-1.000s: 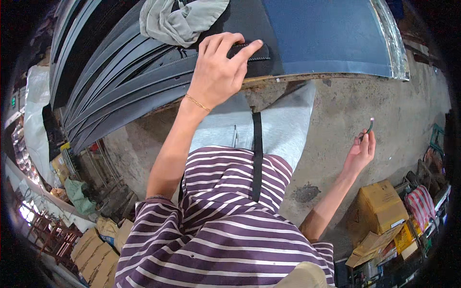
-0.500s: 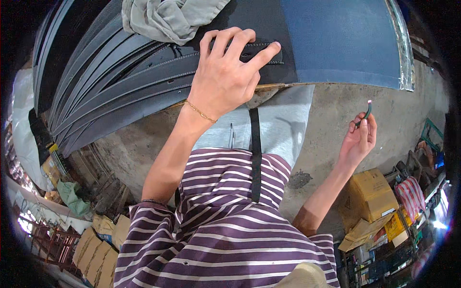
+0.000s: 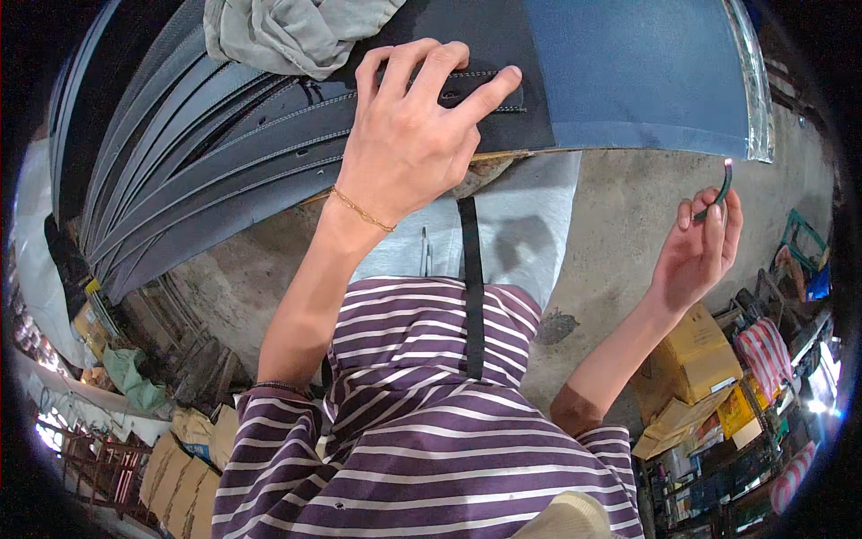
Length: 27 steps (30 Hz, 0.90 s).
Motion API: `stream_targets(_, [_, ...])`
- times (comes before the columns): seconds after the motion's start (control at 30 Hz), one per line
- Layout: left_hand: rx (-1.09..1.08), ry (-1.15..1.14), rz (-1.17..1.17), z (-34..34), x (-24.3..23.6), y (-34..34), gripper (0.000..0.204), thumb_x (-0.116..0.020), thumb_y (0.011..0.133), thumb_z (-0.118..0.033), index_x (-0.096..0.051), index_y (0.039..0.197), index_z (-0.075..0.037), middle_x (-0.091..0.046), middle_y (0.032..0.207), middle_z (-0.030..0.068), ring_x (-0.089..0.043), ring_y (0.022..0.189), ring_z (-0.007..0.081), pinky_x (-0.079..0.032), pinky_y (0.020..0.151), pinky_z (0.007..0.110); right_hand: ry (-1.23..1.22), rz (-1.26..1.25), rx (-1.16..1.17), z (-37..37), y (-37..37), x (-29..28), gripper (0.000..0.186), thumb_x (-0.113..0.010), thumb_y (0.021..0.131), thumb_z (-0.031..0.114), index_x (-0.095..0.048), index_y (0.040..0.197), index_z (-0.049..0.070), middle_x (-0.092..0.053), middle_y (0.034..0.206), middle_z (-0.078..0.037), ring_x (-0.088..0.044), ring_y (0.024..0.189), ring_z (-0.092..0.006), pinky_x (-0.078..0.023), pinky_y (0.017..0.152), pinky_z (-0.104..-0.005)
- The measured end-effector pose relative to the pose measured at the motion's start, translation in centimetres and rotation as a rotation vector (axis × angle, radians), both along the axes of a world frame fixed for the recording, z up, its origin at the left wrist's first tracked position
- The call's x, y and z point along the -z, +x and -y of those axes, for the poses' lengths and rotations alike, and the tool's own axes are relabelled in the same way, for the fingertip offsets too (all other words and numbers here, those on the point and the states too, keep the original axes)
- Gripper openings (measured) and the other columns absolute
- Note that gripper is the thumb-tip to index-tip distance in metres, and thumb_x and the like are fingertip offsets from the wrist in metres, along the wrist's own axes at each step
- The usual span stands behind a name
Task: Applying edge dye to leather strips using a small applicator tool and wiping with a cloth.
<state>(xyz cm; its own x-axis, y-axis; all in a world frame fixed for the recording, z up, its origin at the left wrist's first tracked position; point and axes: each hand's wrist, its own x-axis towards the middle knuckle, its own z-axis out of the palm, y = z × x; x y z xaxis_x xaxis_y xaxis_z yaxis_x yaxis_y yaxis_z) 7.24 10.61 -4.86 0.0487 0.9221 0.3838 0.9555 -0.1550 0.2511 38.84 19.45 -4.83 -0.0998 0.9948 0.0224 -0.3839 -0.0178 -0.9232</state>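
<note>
My left hand (image 3: 409, 126) lies over the end of a black stitched strap (image 3: 489, 92) on the table, its fingers bent and spread apart. It presses on the strap from above; the fingertips are partly hidden. Several more dark straps with pale stitching (image 3: 224, 135) fan out to the left of that hand. Off the table's front right, my right hand (image 3: 696, 238) pinches a short, curved, dark green stick (image 3: 725, 187) between thumb and fingers. The stick points up and has a bright pinkish tip, close to the table's front edge.
A crumpled grey cloth (image 3: 287, 36) lies at the far left of the table. Blue sheet (image 3: 637, 81) covers the table's right part, with clear plastic along its edge. Cardboard boxes (image 3: 687, 359) stand on the floor at right, and folded cardboard (image 3: 180, 476) at lower left.
My right hand has moved right and slightly up with the green stick, which now points more upright. My left hand stays on the strap; the view has shifted slightly.
</note>
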Motion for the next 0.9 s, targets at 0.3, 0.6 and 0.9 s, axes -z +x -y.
stream_targets(0.3, [-0.149,0.121,0.145,-0.4,-0.1,3.7,0.023,-0.078,0.074,-0.013,-0.073,0.097,-0.014,-0.062,0.095,0.0032,-0.058,0.093,0.0249,-0.040,0.087,0.041,-0.035,0.042,-0.001,0.2,-0.6,0.2,0.032,-0.057,0.097,0.000,-0.055,0.128,-0.008,-0.063,0.109,-0.015,-0.058,0.091,-0.0145,-0.047,0.070,-0.0280])
stream_targets(0.6, [-0.088,0.235,0.187,-0.9,1.1,4.1,0.017,-0.075,0.074,-0.002,-0.068,0.089,-0.003,-0.062,0.092,0.0073,-0.061,0.089,0.0283,-0.047,0.087,0.047,-0.052,0.057,0.007,0.1,-1.8,-0.3,0.031,-0.057,0.096,-0.002,-0.057,0.126,-0.008,-0.064,0.108,-0.016,-0.059,0.086,-0.0138,-0.046,0.067,-0.0262])
stream_targets(0.9, [-0.071,0.180,0.229,-0.4,0.9,3.7,0.018,-0.072,0.076,0.003,-0.064,0.091,0.001,-0.058,0.099,0.0130,-0.059,0.091,0.0329,-0.049,0.090,0.050,0.120,0.362,-0.068,-0.3,-7.7,-1.9,0.026,-0.065,0.093,-0.001,-0.064,0.118,-0.007,-0.071,0.096,-0.011,-0.059,0.075,-0.0069,-0.046,0.062,-0.0188])
